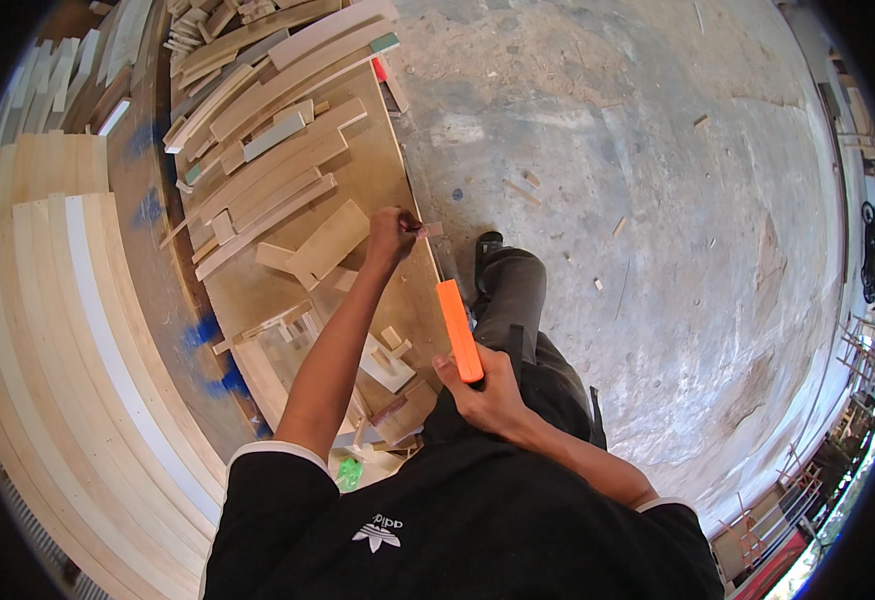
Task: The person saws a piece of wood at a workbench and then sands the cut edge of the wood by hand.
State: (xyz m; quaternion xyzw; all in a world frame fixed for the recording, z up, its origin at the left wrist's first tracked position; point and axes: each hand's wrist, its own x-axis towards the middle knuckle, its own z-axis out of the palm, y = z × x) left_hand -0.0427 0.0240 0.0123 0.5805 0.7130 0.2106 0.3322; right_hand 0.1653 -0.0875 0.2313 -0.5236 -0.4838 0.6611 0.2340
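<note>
My left hand (392,237) is closed over the right edge of the wooden work table (390,178). A small thin reddish-brown piece of wood (432,230) sticks out from its fingertips past that edge. Close to my body, my right hand (491,396) is wrapped round a long, straight-sided orange object (459,330). Its far end points ahead along the table edge; its exact kind does not show. Beside my left wrist lies a flat wooden board (329,245).
Several wooden strips (288,195) and offcuts cover the table's far part. Small wood blocks (391,352) and a green crumpled thing (350,473) lie near my left arm. Long pale planks (43,330) are stacked at left. Wood scraps (620,227) dot the concrete floor (678,300).
</note>
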